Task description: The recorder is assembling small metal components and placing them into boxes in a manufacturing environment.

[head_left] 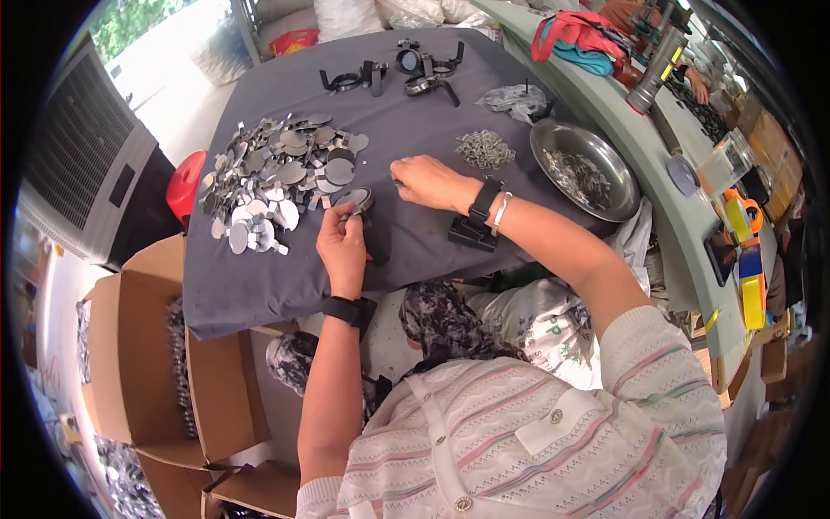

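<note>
My left hand (342, 246) is closed, thumb and fingers pinching a round metal part (357, 200) near the front middle of the table. A dark form (378, 238) lies just right of it, partly hidden by the hand; I cannot tell if it is an object or shadow. My right hand (430, 182) is curled shut, up and to the right of the left. Whatever its fingertips hold is too small to name. Beyond my left hand spreads a heap of flat round metal pieces with tabs (290, 169). Past my right hand sits a pile of small metal parts (485, 150).
A steel bowl (621, 160) with small shiny pieces stands at the table's right edge. Several black ring clamps (421, 85) lie at the back, near a clear plastic bag (516, 99). A red stool (185, 189) and cardboard boxes (229, 402) stand left. Another person's hand (697, 85) shows far right.
</note>
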`<control>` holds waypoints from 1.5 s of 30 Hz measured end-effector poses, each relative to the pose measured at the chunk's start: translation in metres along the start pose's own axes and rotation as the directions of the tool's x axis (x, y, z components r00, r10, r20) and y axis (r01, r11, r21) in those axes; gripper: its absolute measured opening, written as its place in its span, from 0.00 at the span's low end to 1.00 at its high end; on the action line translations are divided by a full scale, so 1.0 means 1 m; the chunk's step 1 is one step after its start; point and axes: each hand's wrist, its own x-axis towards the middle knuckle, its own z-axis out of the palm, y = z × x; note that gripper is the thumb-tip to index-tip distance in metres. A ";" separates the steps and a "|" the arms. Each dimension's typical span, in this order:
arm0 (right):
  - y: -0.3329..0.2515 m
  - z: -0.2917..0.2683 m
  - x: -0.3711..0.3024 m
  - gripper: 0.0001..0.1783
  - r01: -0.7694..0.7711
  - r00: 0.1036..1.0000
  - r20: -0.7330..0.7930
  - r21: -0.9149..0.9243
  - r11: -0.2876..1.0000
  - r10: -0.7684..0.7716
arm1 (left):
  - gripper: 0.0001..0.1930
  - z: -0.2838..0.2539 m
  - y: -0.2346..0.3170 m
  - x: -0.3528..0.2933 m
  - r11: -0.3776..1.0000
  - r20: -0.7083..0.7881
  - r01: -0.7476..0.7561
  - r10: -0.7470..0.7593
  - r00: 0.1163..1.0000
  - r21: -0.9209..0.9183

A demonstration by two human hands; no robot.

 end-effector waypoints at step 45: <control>-0.073 0.007 -0.015 0.07 -0.424 0.854 0.125 0.731 0.535 0.505 | 0.09 0.006 -0.002 -0.001 0.998 -0.017 -0.044 0.045 0.999 0.048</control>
